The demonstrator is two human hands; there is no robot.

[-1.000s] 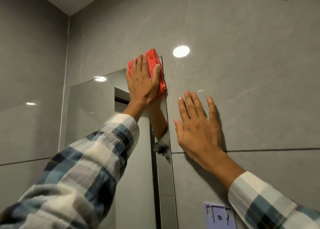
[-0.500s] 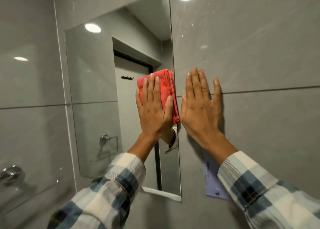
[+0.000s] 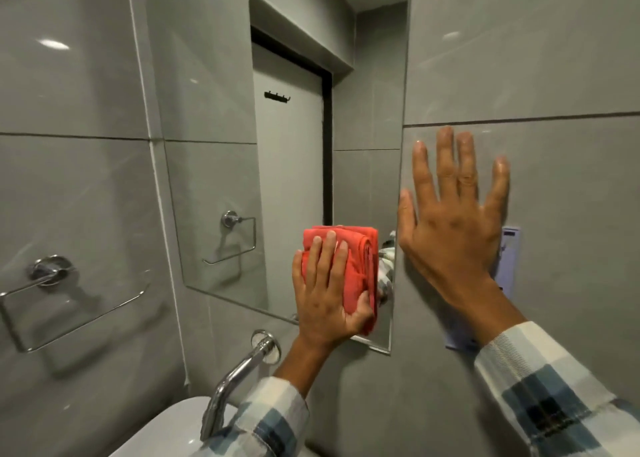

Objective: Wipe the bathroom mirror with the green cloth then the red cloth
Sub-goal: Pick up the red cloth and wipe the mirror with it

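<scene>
Red cloth [image 3: 349,266] at mirror [image 3: 277,145] lower-right corner | left hand [image 3: 329,297] pressing

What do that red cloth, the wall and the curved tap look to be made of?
The red cloth: soft woven fabric, maybe microfibre, matte and folded in thick layers. The wall: large grey tiles, glossy, with lamp glare and a dark grout line. The tap: metal, apparently chrome-plated, with mirror-bright highlights along its curve.

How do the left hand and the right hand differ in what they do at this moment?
The left hand presses the folded red cloth on the mirror; the right hand holds nothing. The left is on glass, the right flat on the tiled wall, its fingers spread. Both wear plaid sleeves.
</scene>
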